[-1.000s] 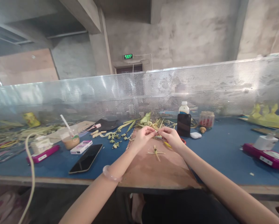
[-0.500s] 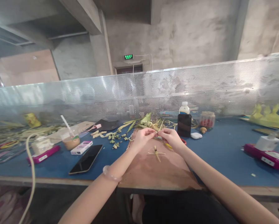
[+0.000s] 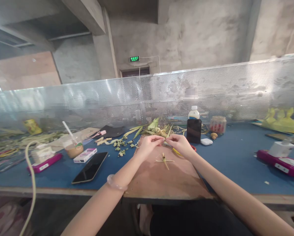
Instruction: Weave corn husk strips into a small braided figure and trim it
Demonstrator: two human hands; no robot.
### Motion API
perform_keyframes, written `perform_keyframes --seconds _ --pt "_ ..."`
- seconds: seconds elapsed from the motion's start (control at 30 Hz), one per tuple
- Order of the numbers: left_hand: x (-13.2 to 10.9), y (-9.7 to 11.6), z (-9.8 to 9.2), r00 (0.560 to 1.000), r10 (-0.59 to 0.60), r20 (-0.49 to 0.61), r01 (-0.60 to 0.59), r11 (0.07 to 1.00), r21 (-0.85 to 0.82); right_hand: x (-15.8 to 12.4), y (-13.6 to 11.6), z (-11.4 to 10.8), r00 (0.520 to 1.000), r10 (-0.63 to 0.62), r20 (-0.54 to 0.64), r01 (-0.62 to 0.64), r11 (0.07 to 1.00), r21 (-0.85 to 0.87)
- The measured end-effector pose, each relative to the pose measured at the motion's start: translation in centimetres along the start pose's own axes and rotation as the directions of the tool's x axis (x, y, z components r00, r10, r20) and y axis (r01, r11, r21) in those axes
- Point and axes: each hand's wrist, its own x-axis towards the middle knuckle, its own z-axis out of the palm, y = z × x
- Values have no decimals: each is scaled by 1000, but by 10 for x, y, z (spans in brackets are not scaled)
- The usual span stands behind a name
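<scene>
Scrap (image 3: 164,140) of what looks like leaf sits between the two hands, too small to make out well. The left hand (image 3: 149,144) pinches it from one side, thumb and forefinger pressed together; the right hand (image 3: 179,145) pinches it from the other, and the tips almost meet. It should weigh next to nothing, bend easily and split if squeezed hard, so a light grip near each end would suit. Just nearer the body than the hands, a knot (image 3: 164,159) with thin arms lies on the board (image 3: 157,182); it looks dry and is best lifted by its thick middle, since the arms may snap. Leaves (image 3: 154,125) lie beyond the hands, and scissors (image 3: 177,152) are partly hidden by the right hand.

Well left of the left hand stands a cup (image 3: 74,151) with brown drink and a straw (image 3: 68,128) in it; nearer that hand is a box (image 3: 85,155), contents hidden. Beyond the right hand, a bottle (image 3: 194,113) stands partly behind a black slab (image 3: 194,131), its level hidden. Farther right is a jar (image 3: 218,125) showing red, whether print or contents I cannot tell.
</scene>
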Motion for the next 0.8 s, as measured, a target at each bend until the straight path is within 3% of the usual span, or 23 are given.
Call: perform_keyframes --seconds 0.23,0.4,0.8 --pt "-4 8 2 998 66 -9 -63 981 181 3 8 -3 1000 -21 7 22 998 -60" --pt "-7 11 3 983 183 23 -182 946 268 3 10 -4 999 -21 30 22 999 -44" --pt "-4 6 -4 979 182 97 -201 947 251 3 12 -4 999 -18 38 20 999 -42"
